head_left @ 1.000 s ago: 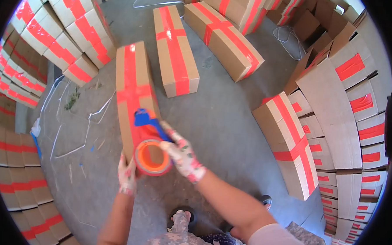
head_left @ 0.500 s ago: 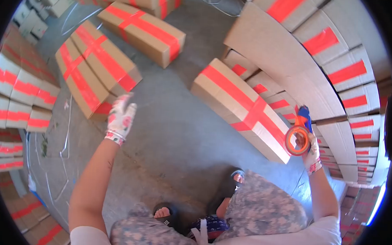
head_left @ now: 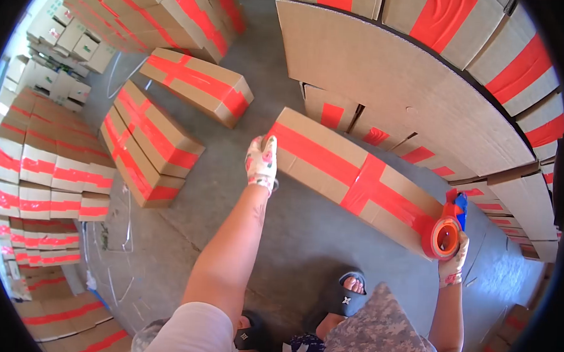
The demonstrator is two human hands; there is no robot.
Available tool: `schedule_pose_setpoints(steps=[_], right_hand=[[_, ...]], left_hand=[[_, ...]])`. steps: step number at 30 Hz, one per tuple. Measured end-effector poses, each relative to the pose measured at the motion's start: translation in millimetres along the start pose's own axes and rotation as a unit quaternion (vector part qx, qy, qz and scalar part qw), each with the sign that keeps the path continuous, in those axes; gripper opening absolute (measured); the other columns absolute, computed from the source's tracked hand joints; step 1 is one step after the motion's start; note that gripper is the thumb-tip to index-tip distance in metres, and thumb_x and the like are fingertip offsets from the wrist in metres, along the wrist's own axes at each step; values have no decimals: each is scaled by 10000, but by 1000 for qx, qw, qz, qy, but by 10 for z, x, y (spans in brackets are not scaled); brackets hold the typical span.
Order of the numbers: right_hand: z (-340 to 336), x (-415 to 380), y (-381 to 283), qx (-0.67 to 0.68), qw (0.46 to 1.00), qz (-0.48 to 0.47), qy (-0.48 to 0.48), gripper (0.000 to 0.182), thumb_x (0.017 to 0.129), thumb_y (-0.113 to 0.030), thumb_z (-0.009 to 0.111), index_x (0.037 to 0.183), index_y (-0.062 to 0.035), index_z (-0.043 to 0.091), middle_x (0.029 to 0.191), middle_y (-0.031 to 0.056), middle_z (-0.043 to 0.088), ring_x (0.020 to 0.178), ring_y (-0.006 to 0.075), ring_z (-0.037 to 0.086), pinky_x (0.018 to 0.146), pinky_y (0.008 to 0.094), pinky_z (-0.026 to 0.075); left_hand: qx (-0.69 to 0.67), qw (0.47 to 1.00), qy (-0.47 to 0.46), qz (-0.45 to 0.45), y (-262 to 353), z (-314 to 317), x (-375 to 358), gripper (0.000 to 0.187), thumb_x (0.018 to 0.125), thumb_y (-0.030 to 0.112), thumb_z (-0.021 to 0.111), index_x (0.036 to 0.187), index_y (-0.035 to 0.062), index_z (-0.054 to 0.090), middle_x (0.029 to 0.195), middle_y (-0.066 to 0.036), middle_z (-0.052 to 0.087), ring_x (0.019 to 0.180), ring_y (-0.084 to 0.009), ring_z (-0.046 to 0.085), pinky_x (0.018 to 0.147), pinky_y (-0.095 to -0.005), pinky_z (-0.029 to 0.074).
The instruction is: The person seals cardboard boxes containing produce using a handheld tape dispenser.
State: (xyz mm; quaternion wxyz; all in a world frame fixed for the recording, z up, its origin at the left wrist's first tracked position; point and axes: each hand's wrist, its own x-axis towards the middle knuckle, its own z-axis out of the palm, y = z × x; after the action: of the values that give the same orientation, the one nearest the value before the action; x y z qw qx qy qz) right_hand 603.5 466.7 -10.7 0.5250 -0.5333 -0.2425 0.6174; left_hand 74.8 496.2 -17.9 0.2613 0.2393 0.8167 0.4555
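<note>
Our right hand [head_left: 456,258] is wrapped round the tape dispenser [head_left: 434,236]; our left hand [head_left: 262,162] is at the long box [head_left: 324,158]'s far-left end; can't tell if gripping.

Long carton [head_left: 333,162], red-taped crosswise, gloved left hand [head_left: 261,164] at one end, right hand [head_left: 456,256] holding tape dispenser [head_left: 449,220], grey floor [head_left: 308,234].

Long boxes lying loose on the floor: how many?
4: near box, right of centre; outer box and inner box, side by side, left; far box beyond them. The stacks may hide more.
</note>
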Motion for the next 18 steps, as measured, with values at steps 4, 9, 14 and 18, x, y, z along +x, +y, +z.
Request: schedule_pose_setpoints(steps=[4, 9, 14, 18], right_hand=[[0, -350, -7, 26, 999, 34, 29, 430, 903, -417, 570, 1152, -68, 592, 1135, 55, 633, 1027, 175, 605, 886, 337, 507], [313, -707, 204, 79, 992, 88, 35, 424, 885, -413, 583, 1105, -51, 613, 1091, 80, 658, 977, 200, 635, 866, 352, 530], [1846, -718, 122, 196, 952, 209, -108, 363, 863, -238, 541, 1119, 13, 595, 1093, 143, 651, 990, 251, 636, 905, 386, 520], [3277, -528, 207, 190, 885, 198, -375, 424, 898, -156, 578, 1271, 35, 512, 1145, 112, 624, 1025, 195, 621, 935, 350, 507]], left_hand=[[41, 999, 24, -13, -14, -343, -401, 516, 914, 361, 620, 1218, -50, 555, 1205, -194, 615, 1127, -290, 590, 968, -344, 452], [52, 994, 62, 78, 321, -1133, -408, 415, 914, 337, 644, 1139, -11, 607, 1095, -118, 640, 1011, -189, 603, 892, -323, 476], [53, 987, 99, 114, 1365, -2458, 177, 389, 913, 426, 605, 1166, 130, 620, 1078, 19, 607, 928, -110, 545, 772, -285, 472], [104, 900, 232, 354, 1855, -3146, 822, 451, 969, 275, 537, 1324, -2, 500, 1252, -135, 551, 1160, -223, 534, 1005, -336, 411]])
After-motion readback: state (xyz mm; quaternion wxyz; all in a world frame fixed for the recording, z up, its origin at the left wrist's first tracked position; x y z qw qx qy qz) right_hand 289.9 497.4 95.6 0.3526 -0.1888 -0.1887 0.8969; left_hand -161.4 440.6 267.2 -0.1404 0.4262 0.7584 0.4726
